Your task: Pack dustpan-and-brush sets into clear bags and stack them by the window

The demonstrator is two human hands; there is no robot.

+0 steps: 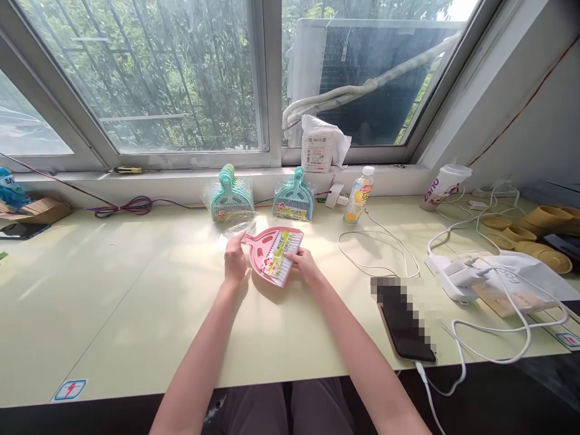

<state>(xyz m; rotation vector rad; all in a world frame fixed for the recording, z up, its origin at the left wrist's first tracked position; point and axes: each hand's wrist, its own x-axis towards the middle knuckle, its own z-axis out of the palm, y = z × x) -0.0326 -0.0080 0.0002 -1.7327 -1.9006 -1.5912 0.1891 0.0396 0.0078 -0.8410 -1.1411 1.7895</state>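
Note:
A pink dustpan (258, 246) with a small brush (281, 266) laid in it is held tilted just above the table. Across the brush runs a yellow and white printed label (277, 252). My left hand (235, 260) is closed round the handle end, where some clear plastic film (242, 225) also shows. My right hand (302, 263) pinches the brush's right edge, thumb on top. Beyond them, a stack of green dustpan sets (230, 196) leans by the sill, with another green dustpan set (295, 196) to its right.
Right of my hands are a drink bottle (360, 196), a phone (403, 320) with its charging cable, a white power strip (451, 278) and a paper cup (446, 187). A wrapped package (319, 148) stands on the sill. Bundled wires (131, 206) lie at the back left.

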